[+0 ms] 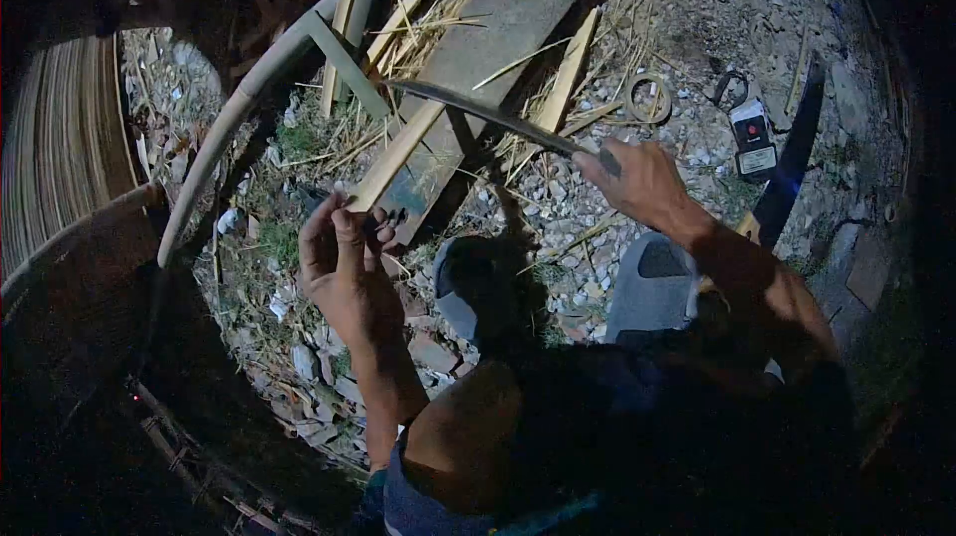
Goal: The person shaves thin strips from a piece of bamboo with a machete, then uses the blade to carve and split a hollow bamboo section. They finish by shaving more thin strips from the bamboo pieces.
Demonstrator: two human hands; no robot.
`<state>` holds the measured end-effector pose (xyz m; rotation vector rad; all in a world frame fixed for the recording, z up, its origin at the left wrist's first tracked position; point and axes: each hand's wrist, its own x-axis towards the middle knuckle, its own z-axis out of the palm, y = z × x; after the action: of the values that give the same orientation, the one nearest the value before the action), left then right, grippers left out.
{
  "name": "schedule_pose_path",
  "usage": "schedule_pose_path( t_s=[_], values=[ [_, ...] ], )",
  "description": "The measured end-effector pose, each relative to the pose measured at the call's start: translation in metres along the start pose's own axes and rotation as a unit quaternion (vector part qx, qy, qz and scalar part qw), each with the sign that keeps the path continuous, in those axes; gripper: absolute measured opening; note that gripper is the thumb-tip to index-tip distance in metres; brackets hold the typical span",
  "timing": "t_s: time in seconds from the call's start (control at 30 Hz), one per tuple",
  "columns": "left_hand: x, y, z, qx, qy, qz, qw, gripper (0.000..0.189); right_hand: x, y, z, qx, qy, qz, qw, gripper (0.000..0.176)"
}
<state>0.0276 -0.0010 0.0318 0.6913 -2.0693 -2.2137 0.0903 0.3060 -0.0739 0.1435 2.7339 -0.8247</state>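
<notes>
My left hand (349, 257) pinches the near end of a pale, flat wooden strip (398, 156), which slants up and to the right. My right hand (645, 183) is closed around the handle of a long, thin, dark blade (478, 110). The blade reaches left from my right hand, and its middle passes near the strip's far end; whether the two touch I cannot tell. Beneath them lies a grey board (478, 48) running diagonally over the gravel.
Split strips (573, 68) and straw lie around the board. A tape ring (649, 98), a small black-and-white device (753, 138) and a large dark blade (794, 153) rest at right. A curved pole (221, 128) arches at left. Two grey shoes (652, 287) stand below.
</notes>
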Motion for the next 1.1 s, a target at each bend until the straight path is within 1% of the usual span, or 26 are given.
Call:
schedule_pose_path(
  t_s=[0.03,0.07,0.13,0.17,0.2,0.27,0.3,0.33,0.4,0.43,0.47,0.53,0.57,0.6,0.67,0.73,0.8,0.83,0.87,0.93,0.97,1.0,1.07,1.1],
  values=[
    [0.000,0.000,-0.003,0.015,-0.008,0.011,1.000,0.026,-0.002,-0.004,-0.003,0.006,-0.024,0.015,1.000,0.058],
    [0.003,-0.007,-0.010,0.015,-0.008,0.014,1.000,0.026,-0.004,-0.007,-0.002,0.007,-0.022,0.014,1.000,0.058],
    [0.010,-0.021,-0.020,0.044,-0.004,0.084,0.995,0.026,-0.011,-0.020,-0.002,0.100,-0.013,0.042,0.994,0.060],
    [0.008,-0.025,-0.016,0.073,0.019,0.119,0.990,0.024,-0.016,-0.029,-0.011,0.117,-0.038,0.052,0.991,0.060],
    [0.008,-0.026,-0.012,0.075,0.021,0.119,0.990,0.024,-0.018,-0.042,-0.019,0.119,-0.040,0.050,0.991,0.060],
    [0.011,-0.027,-0.006,0.134,0.034,0.196,0.971,0.023,-0.022,-0.062,-0.027,0.152,-0.045,-0.024,0.987,0.058],
    [0.012,-0.024,0.000,0.129,0.037,0.216,0.967,0.022,-0.023,-0.070,-0.025,0.178,-0.007,-0.072,0.981,0.055],
    [0.013,-0.023,0.001,0.129,0.037,0.218,0.967,0.022,-0.023,-0.076,-0.023,0.179,-0.005,-0.073,0.981,0.055],
    [0.014,-0.021,0.002,0.169,0.051,0.228,0.958,0.022,-0.023,-0.084,-0.018,0.170,0.021,-0.119,0.978,0.053],
    [0.015,-0.022,0.000,0.169,0.051,0.228,0.957,0.022,-0.020,-0.082,-0.015,0.172,-0.004,-0.107,0.979,0.053],
    [0.015,-0.024,-0.002,0.173,0.048,0.233,0.956,0.022,-0.015,-0.080,-0.017,0.172,-0.005,-0.108,0.979,0.053],
    [0.014,-0.023,-0.007,0.178,0.048,0.237,0.954,0.022,-0.008,-0.079,-0.021,0.126,-0.065,-0.042,0.989,0.052],
    [0.013,-0.022,-0.006,0.188,0.061,0.230,0.953,0.022,-0.010,-0.077,-0.015,0.119,-0.035,-0.072,0.990,0.051],
    [0.013,-0.021,-0.004,0.197,0.073,0.223,0.952,0.022,-0.009,-0.076,-0.014,0.117,-0.035,-0.074,0.990,0.051],
    [0.013,-0.020,-0.002,0.187,0.063,0.229,0.953,0.022,-0.011,-0.074,-0.014,0.106,0.039,-0.156,0.981,0.050],
    [0.012,-0.021,-0.003,0.177,0.049,0.236,0.954,0.022,-0.006,-0.071,-0.014,0.104,0.027,-0.150,0.983,0.050],
    [0.017,-0.025,-0.007,0.158,0.077,0.210,0.962,0.022,-0.002,-0.072,-0.009,0.060,-0.008,-0.113,0.992,0.050],
    [0.019,-0.026,-0.008,0.159,0.075,0.212,0.961,0.022,-0.004,-0.076,-0.011,0.052,0.002,-0.132,0.990,0.052],
    [0.021,-0.027,-0.010,0.163,0.072,0.216,0.960,0.022,-0.004,-0.078,-0.014,0.054,0.003,-0.132,0.990,0.052],
    [0.016,-0.029,-0.013,0.174,0.071,0.215,0.958,0.021,-0.009,-0.076,-0.020,0.095,0.036,-0.170,0.980,0.052],
    [0.012,-0.025,-0.012,0.203,0.075,0.206,0.954,0.021,-0.004,-0.069,-0.023,0.052,-0.022,-0.124,0.991,0.049],
    [0.011,-0.025,-0.012,0.200,0.075,0.207,0.955,0.021,-0.001,-0.063,-0.023,0.050,-0.022,-0.125,0.991,0.049],
    [0.014,-0.026,-0.012,0.186,0.065,0.219,0.956,0.022,0.005,-0.055,-0.020,0.007,-0.020,-0.073,0.997,0.048],
    [0.016,-0.027,-0.014,0.182,0.058,0.231,0.954,0.021,0.001,-0.060,-0.023,0.010,-0.012,-0.073,0.997,0.047]
  ],
)
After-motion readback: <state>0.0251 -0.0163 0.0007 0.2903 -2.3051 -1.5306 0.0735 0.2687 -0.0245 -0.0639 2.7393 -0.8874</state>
